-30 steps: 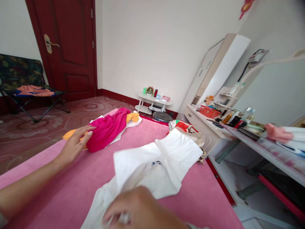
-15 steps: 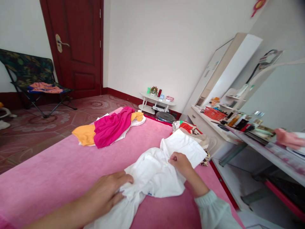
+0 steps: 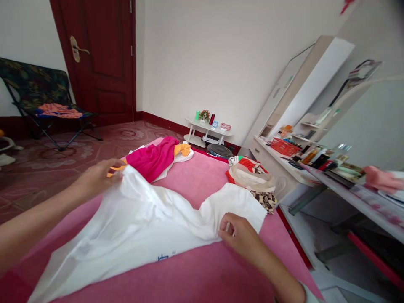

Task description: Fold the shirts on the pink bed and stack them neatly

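A white T-shirt (image 3: 139, 227) with blue printing near its lower edge stretches across the pink bed cover (image 3: 208, 168). My left hand (image 3: 109, 170) pinches its upper left part and holds it raised off the bed. On the right, my right hand (image 3: 235, 229) has its fingers curled closed on the shirt beside the sleeve (image 3: 236, 202), which spreads out flat behind it. Just beyond my left hand lies a pile with a magenta garment (image 3: 154, 158) and a yellow one (image 3: 182, 149).
At the bed's far right corner sits a heap of patterned clothes (image 3: 252, 179). A dressing table with a red basket (image 3: 285, 146) stands on the right. A low white stand (image 3: 210, 127) is by the far wall, and a folding chair (image 3: 59, 111) is at left.
My left hand has moved up and to the left, lifting and spreading the bunched white shirt. My right hand has shifted slightly down while staying at the sleeve side.
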Demonstrator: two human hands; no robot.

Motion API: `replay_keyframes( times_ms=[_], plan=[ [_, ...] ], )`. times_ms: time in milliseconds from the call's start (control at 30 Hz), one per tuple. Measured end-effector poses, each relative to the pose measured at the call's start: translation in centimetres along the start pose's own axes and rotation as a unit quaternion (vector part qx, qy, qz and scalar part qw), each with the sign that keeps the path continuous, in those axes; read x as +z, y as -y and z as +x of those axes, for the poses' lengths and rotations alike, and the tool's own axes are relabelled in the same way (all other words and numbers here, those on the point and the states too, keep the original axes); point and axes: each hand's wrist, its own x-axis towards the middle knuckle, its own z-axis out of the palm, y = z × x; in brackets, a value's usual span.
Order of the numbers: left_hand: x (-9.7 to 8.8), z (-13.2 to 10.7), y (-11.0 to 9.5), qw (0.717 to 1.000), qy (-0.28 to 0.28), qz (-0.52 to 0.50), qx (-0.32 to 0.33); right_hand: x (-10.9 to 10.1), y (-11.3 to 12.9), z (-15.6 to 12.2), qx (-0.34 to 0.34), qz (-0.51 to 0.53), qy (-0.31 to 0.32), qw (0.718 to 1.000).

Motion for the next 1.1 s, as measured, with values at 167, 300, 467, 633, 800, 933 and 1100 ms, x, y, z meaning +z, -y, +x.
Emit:
replay_keyframes(
  times_ms=[167,300,467,633,800,933,1100],
  plan=[
    [2.3,-3.7,-1.3,0.971,0.092,0.095,0.201,0.8,-2.8,1.7,-0.016,-0.14,0.007,0.99],
    [3.6,-6.0,-4.0,0.942,0.231,0.083,0.228,-0.2,-3.5,2.5,-0.053,-0.157,0.053,0.985],
    [5.0,-5.3,-5.2,0.941,0.271,0.076,0.189,-1.0,-2.8,2.4,-0.084,-0.114,0.056,0.988],
    [5.4,-4.5,-5.4,0.941,0.284,0.017,0.181,-1.3,-3.2,2.0,-0.056,-0.053,0.036,0.996],
    [2.2,-2.9,-7.4,0.948,0.243,-0.205,0.015,-4.6,-0.5,2.2,-0.054,0.115,-0.112,0.986],
    [-2.6,-1.4,-12.8,0.956,-0.051,-0.268,0.103,-7.7,6.0,1.2,-0.208,0.132,-0.399,0.883],
    [-4.6,-0.3,-15.8,0.951,-0.178,-0.201,0.154,-8.2,7.1,0.3,-0.295,0.073,-0.497,0.812]
  ],
)
